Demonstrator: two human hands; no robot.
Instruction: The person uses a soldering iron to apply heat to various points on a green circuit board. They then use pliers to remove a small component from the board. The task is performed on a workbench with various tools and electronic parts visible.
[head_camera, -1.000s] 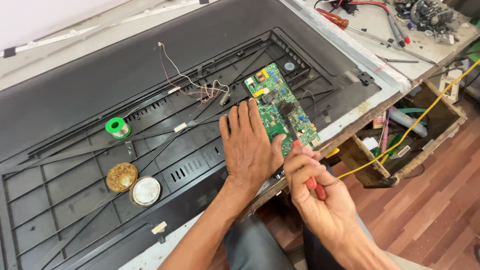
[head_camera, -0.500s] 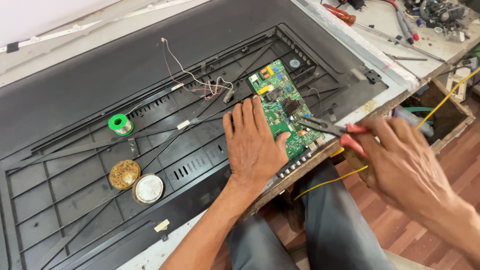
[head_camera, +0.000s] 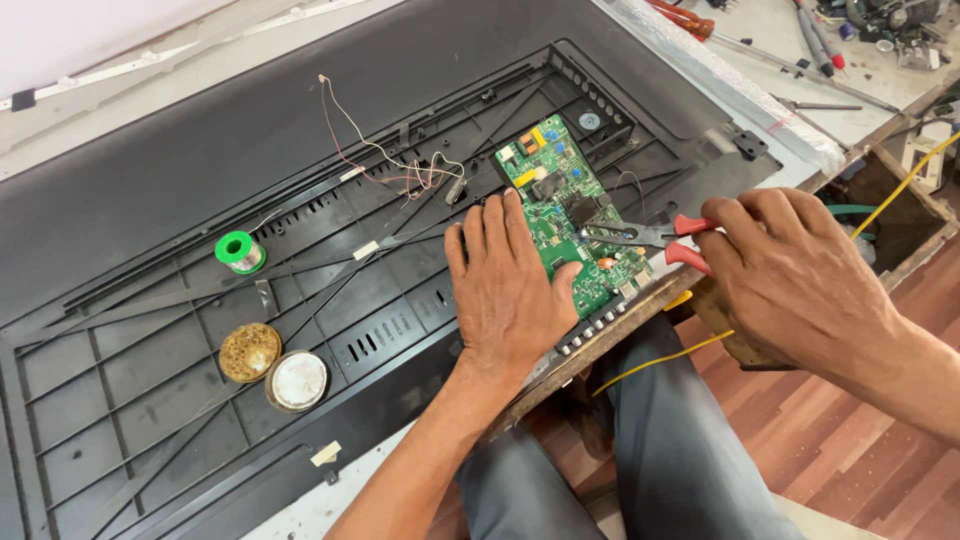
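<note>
While left hand (head_camera: 510, 290) stays flat, right hand (head_camera: 790, 275) fingers now grip pliers (head_camera: 640, 237) on circuit board (head_camera: 570, 205).

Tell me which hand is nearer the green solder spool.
Left. The left hand lies flat on the green circuit board, right of the green solder spool. The right hand, holding red-handled pliers, is farther right.

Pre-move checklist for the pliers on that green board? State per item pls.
1. Left hand flat on the green circuit board, pinning it: ok.
2. Right hand grips the red-handled pliers: ok.
3. Plier tips over the board's middle: ok; whether they hold a part: cannot tell.
4. Left fingers apart from the tips: ok, though the thumb lies close.
5. Loose wires lie off the board: ok.
6. Solder spool and two round tins sit away from the hands: ok.
</note>
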